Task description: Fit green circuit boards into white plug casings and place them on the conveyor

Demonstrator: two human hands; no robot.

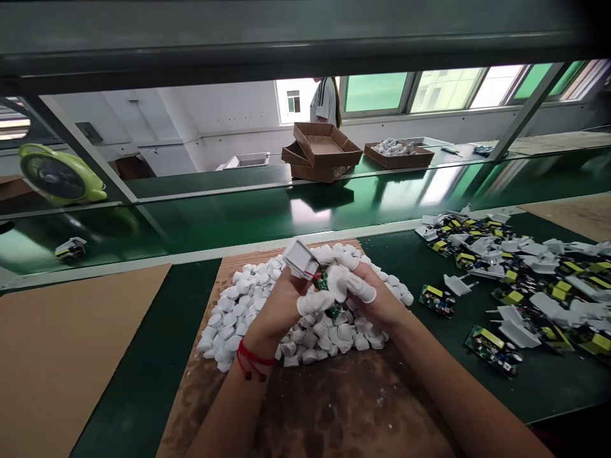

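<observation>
My left hand is closed around a white plastic charger shell, held up over a heap of small white plastic caps. My right hand, with white finger cots on the fingertips, pinches a small green circuit board joined to the shell by thin wires. Both hands meet just above the heap, which lies on a worn brown board. A red string bracelet circles my left wrist.
To the right lies a spread of green-and-yellow circuit boards with white shells. A green conveyor belt runs behind, carrying one unit. Beyond stand brown cardboard trays, a lime-green fan and a person in white.
</observation>
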